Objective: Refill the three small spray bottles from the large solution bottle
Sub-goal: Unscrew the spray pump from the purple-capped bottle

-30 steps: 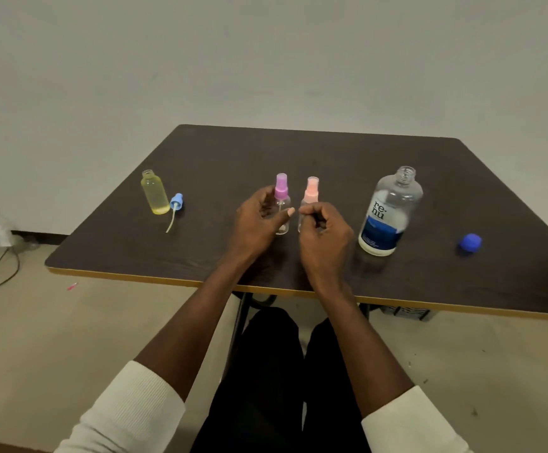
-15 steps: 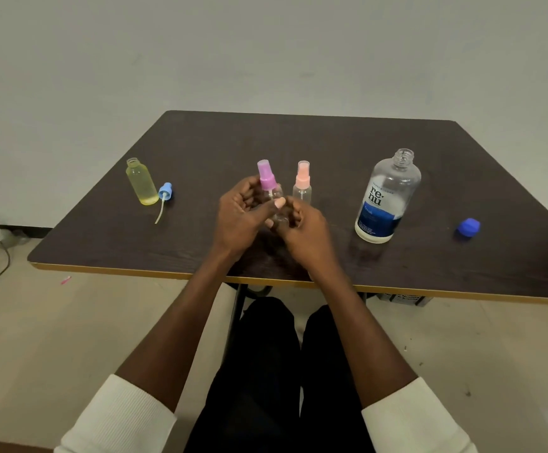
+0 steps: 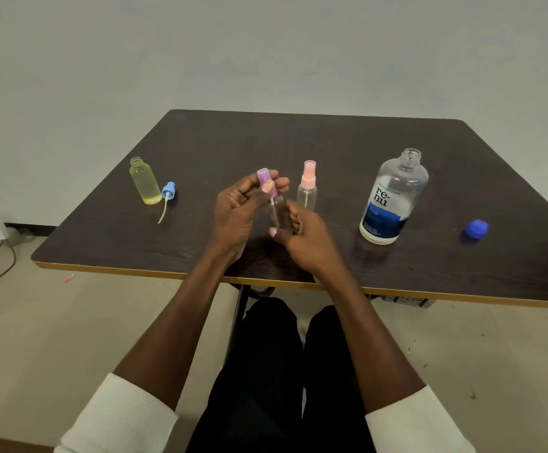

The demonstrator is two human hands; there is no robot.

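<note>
A dark brown counter (image 3: pixel 331 142) is seen from above, with two bare forearms in pushed-up white sleeves reaching over its near edge. At the centre, the purple spray cap (image 3: pixel 267 182) is pinched between thumb and fingers of the left hand (image 3: pixel 243 210) and is raised, so that its thin dip tube (image 3: pixel 274 212) is seen running down into the clear small bottle (image 3: pixel 277 207). That bottle is gripped low by the curled fingers of the right hand (image 3: pixel 302 238), and most of it is hidden behind them. Just to the right, a second clear spray bottle with a pink cap (image 3: pixel 307 188) is stood upright, capped. Further right, the large solution bottle (image 3: pixel 393 197) is stood upright with its neck open; liquid is seen only in its lower part. Its blue cap (image 3: pixel 476 229) is laid well apart, near the right edge. At the left, a yellow bottle (image 3: pixel 145 181) is stood open, and a blue spray cap (image 3: pixel 168 190) with its tube is laid just beside it.
</note>
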